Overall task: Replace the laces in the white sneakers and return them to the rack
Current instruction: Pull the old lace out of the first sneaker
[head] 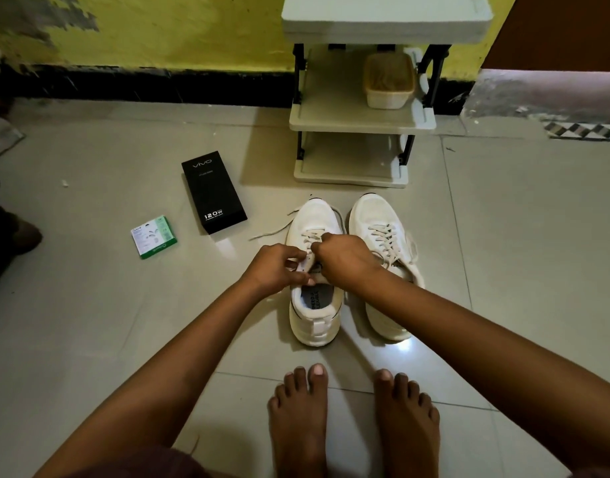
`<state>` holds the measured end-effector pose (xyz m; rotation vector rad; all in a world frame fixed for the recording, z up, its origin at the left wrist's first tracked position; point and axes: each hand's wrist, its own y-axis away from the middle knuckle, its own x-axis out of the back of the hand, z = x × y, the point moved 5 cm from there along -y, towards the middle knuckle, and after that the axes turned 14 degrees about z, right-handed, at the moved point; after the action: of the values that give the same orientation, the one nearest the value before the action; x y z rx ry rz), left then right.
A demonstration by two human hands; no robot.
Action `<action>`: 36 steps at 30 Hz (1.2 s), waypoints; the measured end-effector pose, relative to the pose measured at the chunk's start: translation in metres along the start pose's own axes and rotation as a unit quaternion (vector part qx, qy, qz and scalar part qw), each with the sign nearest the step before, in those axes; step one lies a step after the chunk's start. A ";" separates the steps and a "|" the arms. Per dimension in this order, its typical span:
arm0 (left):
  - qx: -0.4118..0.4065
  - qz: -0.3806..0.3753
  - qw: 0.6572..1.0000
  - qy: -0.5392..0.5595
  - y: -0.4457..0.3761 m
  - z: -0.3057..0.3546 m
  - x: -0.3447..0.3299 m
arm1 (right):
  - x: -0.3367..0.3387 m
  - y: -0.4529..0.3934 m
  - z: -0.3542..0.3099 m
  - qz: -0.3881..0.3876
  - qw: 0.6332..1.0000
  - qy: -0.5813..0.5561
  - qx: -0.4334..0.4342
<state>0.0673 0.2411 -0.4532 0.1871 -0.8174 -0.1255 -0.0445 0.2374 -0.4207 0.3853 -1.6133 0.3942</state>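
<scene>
Head view. I judge the unlacing step is in hand: the left sneaker [313, 270] stands on the floor [89, 322] just near of the rack [358, 119], with its lace [272, 232] partly pulled free and trailing left. The left hand [276, 267] pinches the sneaker's eyelet edge at the tongue, fingers [298, 257] curled on it. The right hand [345, 260] is clenched over the lacing, apparently grasping the lace, though the pinch itself is hidden. The right sneaker [382, 257] sits just beside, fully laced. The next move calls for drawing the lace out through the remaining eyelets while the left hand steadies the shoe. A black box [213, 191] and a green packet [154, 237] lie to the left.
</scene>
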 end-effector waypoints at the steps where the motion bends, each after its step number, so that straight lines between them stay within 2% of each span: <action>1: -0.002 0.002 1.000 -0.005 0.000 0.000 -0.002 | 0.000 0.000 -0.001 -0.002 1.000 0.008 -0.002; 5: -0.011 0.016 0.999 -0.038 0.000 0.001 -0.007 | 0.001 -0.005 -0.008 0.021 0.998 0.065 0.015; 6: -0.012 0.019 0.999 -0.043 0.000 0.002 -0.007 | 0.002 -0.007 -0.004 0.023 0.998 0.057 -0.005; 7: -0.011 0.023 0.998 -0.049 0.001 0.002 -0.008 | 0.000 -0.010 0.003 0.018 0.998 0.014 -0.060; 8: -0.010 0.027 0.998 -0.056 0.001 0.001 -0.007 | -0.004 -0.012 0.014 0.011 0.985 -0.075 -0.154; 9: -0.005 0.031 0.998 -0.062 0.002 0.000 -0.007 | -0.010 -0.011 0.024 -0.008 0.949 -0.185 -0.257; 11: 0.004 0.038 0.997 -0.064 0.004 -0.001 -0.007 | -0.025 -0.007 0.027 -0.046 0.834 -0.389 -0.387; 12: 0.005 0.042 0.997 -0.066 0.005 -0.001 -0.007 | -0.028 -0.005 0.026 -0.042 0.804 -0.435 -0.403; 13: 0.004 0.045 0.996 -0.072 0.007 0.000 -0.008 | -0.030 -0.003 0.026 -0.043 0.798 -0.450 -0.398; 14: 0.000 0.048 0.995 -0.083 0.007 0.001 -0.008 | -0.028 -0.002 0.027 -0.041 0.821 -0.433 -0.369; 15: -0.001 0.048 0.995 -0.091 0.008 0.003 -0.009 | -0.023 -0.002 0.027 -0.036 0.870 -0.379 -0.312; 16: 0.000 0.047 0.994 -0.094 0.008 0.004 -0.009 | -0.017 -0.001 0.028 -0.031 0.926 -0.287 -0.243; 17: 0.005 0.043 0.995 -0.090 0.007 0.005 -0.009 | -0.009 -0.001 0.027 -0.018 0.966 -0.184 -0.179; 18: 0.010 0.035 0.996 -0.083 0.005 0.006 -0.007 | -0.001 0.000 0.024 -0.002 0.987 -0.095 -0.126; 19: 0.018 0.020 0.997 -0.070 0.003 0.006 -0.005 | 0.004 0.001 0.020 0.011 0.995 -0.038 -0.089; 21: 0.032 -0.005 0.999 -0.021 0.001 0.008 -0.001 | 0.006 0.000 0.011 0.023 0.998 -0.011 -0.052; 23: 0.023 -0.016 1.000 -0.002 -0.002 0.011 0.001 | 0.005 -0.002 0.008 0.034 0.995 -0.053 -0.078; 24: 0.012 -0.018 1.000 -0.020 -0.004 0.011 0.000 | 0.003 -0.004 0.012 0.040 0.987 -0.098 -0.120; 26: 0.000 -0.011 0.999 -0.049 -0.004 0.010 -0.002 | -0.005 -0.005 0.021 0.024 0.945 -0.248 -0.211; 28: -0.002 -0.004 0.998 -0.060 -0.005 0.008 -0.006 | -0.018 -0.001 0.023 -0.013 0.862 -0.413 -0.295; 30: -0.014 0.008 0.996 -0.092 -0.004 0.008 -0.008 | -0.026 0.008 0.022 -0.041 0.759 -0.533 -0.372; 31: -0.016 0.014 0.994 -0.105 -0.004 0.007 -0.009 | -0.027 0.010 0.021 -0.051 0.723 -0.570 -0.387; 32: -0.014 0.020 0.994 -0.111 -0.004 0.007 -0.010 | -0.026 0.012 0.020 -0.060 0.707 -0.591 -0.384; 33: -0.008 0.024 0.993 -0.111 -0.004 0.006 -0.011 | -0.024 0.012 0.020 -0.064 0.728 -0.580 -0.359; 34: -0.001 0.028 0.994 -0.109 -0.004 0.005 -0.011 | -0.021 0.009 0.022 -0.066 0.802 -0.510 -0.305; 35: 0.005 0.030 0.994 -0.108 -0.004 0.004 -0.011 | -0.016 0.007 0.024 -0.064 0.897 -0.373 -0.227; 36: 0.009 0.030 0.994 -0.105 -0.004 0.003 -0.010 | -0.009 0.007 0.022 -0.050 0.965 -0.213 -0.146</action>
<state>0.0578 0.2384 -0.4590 0.1674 -1.0340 -0.0818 -0.0664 0.2329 -0.4316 0.3392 -2.0265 -0.0123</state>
